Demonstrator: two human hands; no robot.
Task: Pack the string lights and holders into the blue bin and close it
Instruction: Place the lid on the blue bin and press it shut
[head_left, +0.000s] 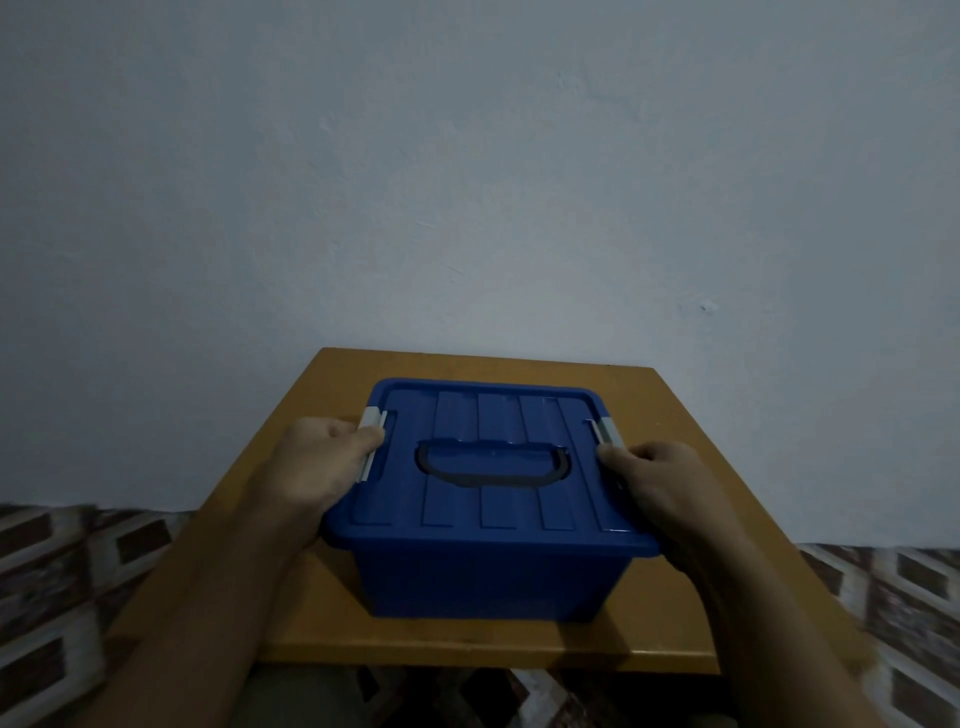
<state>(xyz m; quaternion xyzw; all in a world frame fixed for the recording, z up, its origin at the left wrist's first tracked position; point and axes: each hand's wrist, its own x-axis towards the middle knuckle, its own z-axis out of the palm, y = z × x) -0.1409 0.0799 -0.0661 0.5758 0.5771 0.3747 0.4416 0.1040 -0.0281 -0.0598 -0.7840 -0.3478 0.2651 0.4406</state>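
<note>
The blue bin stands in the middle of a small wooden table. Its ribbed blue lid lies on top, with a dark handle folded flat. My left hand grips the pale grey latch on the bin's left side. On the right side my right hand presses its thumb against the other grey latch. String lights and holders are not visible; the bin's inside is hidden by the lid.
The table stands against a plain pale wall. Patterned brown and white floor tiles show on both sides of the table.
</note>
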